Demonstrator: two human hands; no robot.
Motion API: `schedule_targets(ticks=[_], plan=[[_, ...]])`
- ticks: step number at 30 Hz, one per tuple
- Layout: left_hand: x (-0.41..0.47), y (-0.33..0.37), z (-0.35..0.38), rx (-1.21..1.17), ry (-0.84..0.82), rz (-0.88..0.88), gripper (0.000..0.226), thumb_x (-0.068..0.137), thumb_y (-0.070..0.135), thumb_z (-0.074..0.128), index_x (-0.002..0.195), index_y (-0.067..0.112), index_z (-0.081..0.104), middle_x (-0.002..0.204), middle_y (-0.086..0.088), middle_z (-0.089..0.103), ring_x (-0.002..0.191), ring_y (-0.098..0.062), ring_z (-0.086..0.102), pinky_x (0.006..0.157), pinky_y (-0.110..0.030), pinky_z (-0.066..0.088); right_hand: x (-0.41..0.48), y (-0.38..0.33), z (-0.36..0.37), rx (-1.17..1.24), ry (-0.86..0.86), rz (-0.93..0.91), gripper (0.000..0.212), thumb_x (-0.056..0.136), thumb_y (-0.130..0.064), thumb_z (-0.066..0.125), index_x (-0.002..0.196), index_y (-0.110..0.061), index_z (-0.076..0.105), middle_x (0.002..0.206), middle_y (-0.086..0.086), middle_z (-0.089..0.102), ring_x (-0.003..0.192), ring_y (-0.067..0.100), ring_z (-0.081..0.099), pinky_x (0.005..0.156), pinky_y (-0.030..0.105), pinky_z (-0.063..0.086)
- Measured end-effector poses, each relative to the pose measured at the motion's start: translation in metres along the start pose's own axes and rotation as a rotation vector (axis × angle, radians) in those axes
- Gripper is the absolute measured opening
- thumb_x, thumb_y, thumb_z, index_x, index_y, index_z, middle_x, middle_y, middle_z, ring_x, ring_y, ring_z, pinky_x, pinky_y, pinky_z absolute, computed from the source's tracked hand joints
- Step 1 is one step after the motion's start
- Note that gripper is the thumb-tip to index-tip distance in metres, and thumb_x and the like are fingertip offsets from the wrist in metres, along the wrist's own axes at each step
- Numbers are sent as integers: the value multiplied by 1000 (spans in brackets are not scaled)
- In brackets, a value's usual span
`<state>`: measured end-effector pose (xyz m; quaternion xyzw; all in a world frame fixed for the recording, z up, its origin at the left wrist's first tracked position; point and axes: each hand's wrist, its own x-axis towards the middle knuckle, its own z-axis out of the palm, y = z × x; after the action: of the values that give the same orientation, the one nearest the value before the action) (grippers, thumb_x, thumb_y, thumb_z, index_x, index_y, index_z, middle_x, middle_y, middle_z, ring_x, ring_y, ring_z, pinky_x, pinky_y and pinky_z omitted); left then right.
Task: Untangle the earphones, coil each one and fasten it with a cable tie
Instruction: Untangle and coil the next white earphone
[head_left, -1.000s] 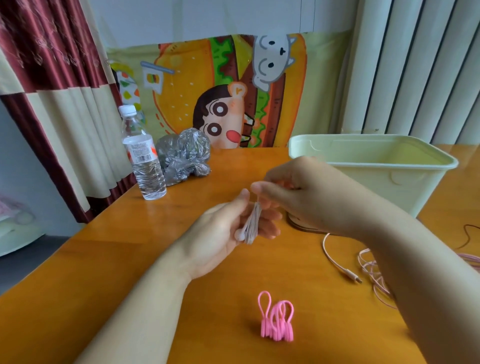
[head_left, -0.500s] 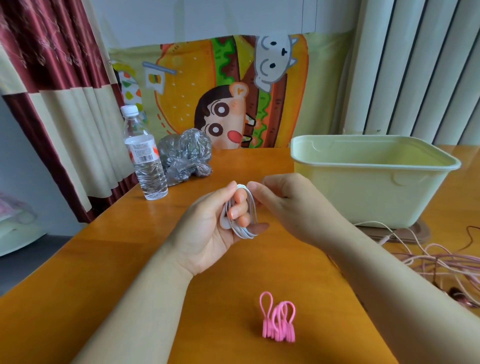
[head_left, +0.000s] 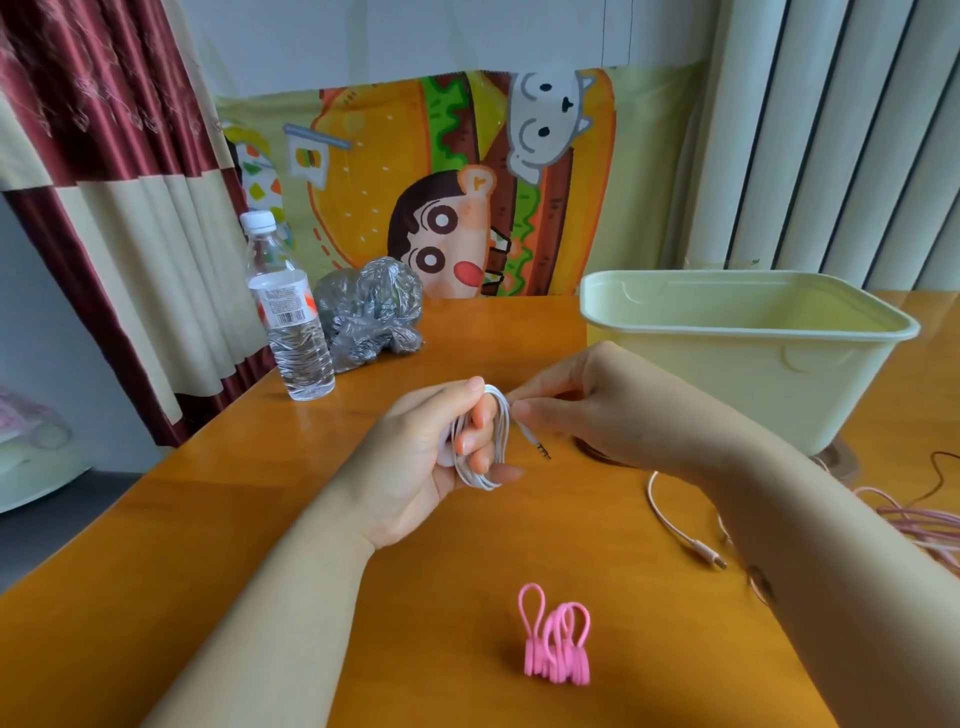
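Over the table (head_left: 208, 545), observed white earphone coil (head_left: 500, 431) gripped in left hand (head_left: 415, 467), wound round its fingers; plug end (head_left: 536, 445) pinched by right hand (head_left: 597, 410). Noted pink cable ties (head_left: 557, 644) apart.

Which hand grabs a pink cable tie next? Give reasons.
Likely right hand: it only pinches the loose plug end, free to drop onto the pink looped cable ties; the left hand holds the white coiled earphone cable.

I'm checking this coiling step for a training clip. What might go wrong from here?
The white coil sits only round fingers of the left hand; sliding it off may spring the loops. The plug end, pinched by the right hand, is loose; reaching for the pink cable ties could unwind it.
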<state>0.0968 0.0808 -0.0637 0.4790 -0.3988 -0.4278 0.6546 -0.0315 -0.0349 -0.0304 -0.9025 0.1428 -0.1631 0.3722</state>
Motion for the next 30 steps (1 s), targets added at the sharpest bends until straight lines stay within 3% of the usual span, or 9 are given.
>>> schedule_targets(ticks=[4,9,12,15,20,26,30], plan=[[-1,0,-2,78,-33,2,36,90,29,52,56,16,54,53,1,36,49,-10,42,63,-33,55,-1,0,0,-15,-56,12,16,90,-24,62,99,-29,74,90,-9,72,75,5,67,73,21,56],[-2,-1,-2,164,-73,-24,35,90,27,53,57,16,52,53,1,36,50,-10,42,63,-32,54,0,-2,6,-46,-40,-44,17,86,-18,68,102,-21,73,81,7,72,66,14,63,67,25,53],[-4,0,-1,202,-82,-47,33,89,27,52,60,12,49,53,0,37,50,-10,43,62,-32,54,-2,-6,5,-105,-58,-66,13,84,-15,69,94,-21,74,77,2,72,59,3,58,60,18,49],[-5,2,0,209,-86,-56,30,85,30,48,62,11,49,52,1,38,49,-10,43,61,-30,53,-4,-10,3,-131,-93,-51,12,87,-16,67,95,-19,74,78,1,72,64,5,64,58,13,50],[-5,0,0,202,-125,-76,34,91,31,50,62,14,51,53,3,41,50,-10,46,59,-28,52,-3,-10,5,-223,-20,-14,10,85,-17,67,90,-19,75,75,3,72,65,10,67,64,26,55],[-4,-5,0,366,-43,8,33,86,40,47,67,16,61,58,3,51,60,-15,59,68,-32,51,-2,-7,5,-238,66,16,11,84,-22,66,84,-16,76,70,-1,71,64,8,65,64,28,55],[0,-6,1,416,80,116,23,84,37,51,84,17,63,65,7,63,69,-13,65,67,-32,55,-1,-3,-4,-204,65,68,12,85,-21,66,82,-14,75,70,3,72,61,11,68,60,23,55]])
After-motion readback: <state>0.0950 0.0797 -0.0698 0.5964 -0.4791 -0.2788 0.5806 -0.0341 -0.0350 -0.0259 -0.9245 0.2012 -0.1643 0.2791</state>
